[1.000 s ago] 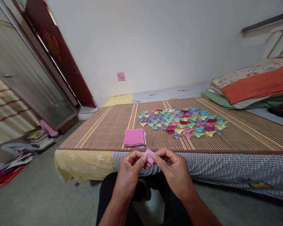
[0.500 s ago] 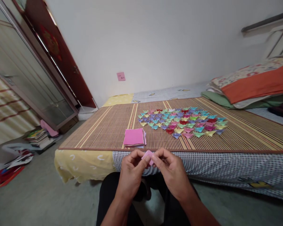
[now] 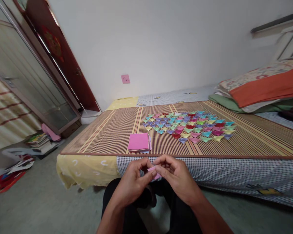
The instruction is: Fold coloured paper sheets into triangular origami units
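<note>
A small folded piece of pink paper point(image 3: 157, 175) is pinched between my two hands, just in front of the bed's edge and above my lap. My left hand point(image 3: 136, 178) grips it from the left with thumb and fingers. From the right, my right hand point(image 3: 176, 175) holds it the same way, and the fingers cover part of the folds. Just beyond my hands, a stack of square paper point(image 3: 138, 142) with a pink sheet on top lies on the mat. Rows of small folded paper pieces point(image 3: 190, 126) in many colours stand farther right.
A striped woven mat point(image 3: 107, 130) covers the bed. Pillows and folded bedding point(image 3: 266, 86) lie at the right. A pink note point(image 3: 125, 79) is stuck on the wall. On the floor at left are stacked books point(image 3: 38, 141) near a glass door point(image 3: 36, 71).
Both hands have dropped slightly toward my lap. The pink paper has tilted, and less of its face shows between my fingers.
</note>
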The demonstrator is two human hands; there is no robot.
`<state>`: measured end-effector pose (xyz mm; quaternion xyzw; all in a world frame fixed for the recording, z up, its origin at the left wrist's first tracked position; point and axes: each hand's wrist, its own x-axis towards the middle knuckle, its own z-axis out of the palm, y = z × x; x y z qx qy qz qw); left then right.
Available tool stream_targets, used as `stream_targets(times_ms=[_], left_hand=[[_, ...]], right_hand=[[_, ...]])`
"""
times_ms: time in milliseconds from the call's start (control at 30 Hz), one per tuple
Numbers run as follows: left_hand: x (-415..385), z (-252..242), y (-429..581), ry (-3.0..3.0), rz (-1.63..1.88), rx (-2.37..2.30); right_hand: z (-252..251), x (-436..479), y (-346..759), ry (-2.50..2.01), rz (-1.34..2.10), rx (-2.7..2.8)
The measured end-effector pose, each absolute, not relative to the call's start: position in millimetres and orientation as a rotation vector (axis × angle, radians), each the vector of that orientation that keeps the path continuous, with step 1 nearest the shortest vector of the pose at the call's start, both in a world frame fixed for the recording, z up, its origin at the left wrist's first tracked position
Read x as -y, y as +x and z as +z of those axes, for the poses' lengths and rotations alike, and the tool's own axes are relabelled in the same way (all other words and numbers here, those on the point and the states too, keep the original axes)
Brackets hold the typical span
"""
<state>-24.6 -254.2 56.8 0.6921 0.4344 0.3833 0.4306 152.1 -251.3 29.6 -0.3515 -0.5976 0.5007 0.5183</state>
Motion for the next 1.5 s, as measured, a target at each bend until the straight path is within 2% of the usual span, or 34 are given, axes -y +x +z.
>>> stream_targets(times_ms=[100, 333, 700, 967, 1300, 1500], left_hand=[[254, 56, -20, 1.646, 0.986, -1.086], [257, 43, 8, 1.306, 1.210, -0.973], [257, 47, -5, 1.723, 1.140, -1.101], [253, 41, 4, 1.225, 1.313, -0.931], [256, 43, -2, 1.396, 1.306, -1.062], [258, 44, -3, 1.316, 1.175, -1.016]], right_hand=[[31, 251, 153, -0.853, 1.136, 1.463], [23, 248, 145, -0.876, 1.069, 1.158], [28, 250, 161, -0.823, 1.149, 1.497], [19, 247, 145, -0.756, 1.159, 1.220], [14, 249, 149, -0.949, 0.912, 1.362], [21, 252, 151, -0.834, 0.742, 1.418]])
